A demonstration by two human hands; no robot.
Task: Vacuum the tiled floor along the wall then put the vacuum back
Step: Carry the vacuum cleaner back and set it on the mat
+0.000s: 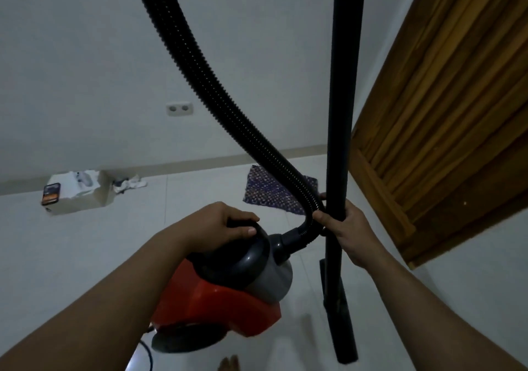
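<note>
The person carries one red canister vacuum point(217, 293) low in the middle of the view, clear of the tiled floor point(85, 256). The left hand point(220, 225) curls over the black carry handle point(243, 225) on top of the body. The right hand point(345, 228) wraps around the upright black wand point(341, 113) and also pins the ribbed hose point(205, 76) against it, just where the hose bends into the canister's front.

This looks like a carry, either to the wall or back to storage; which one cannot be told. To do it well, keep the wand vertical so the floor nozzle point(341, 322) hanging near the right does not knock the wooden door point(445, 119), and keep the hose gathered so its loop does not snag. Watch the trailing power cord point(147, 353) at the near edge.

Counted along the far wall: one double wall socket point(179, 109), one cardboard box point(77, 193), one patterned cloth point(271, 190) on the floor.
</note>
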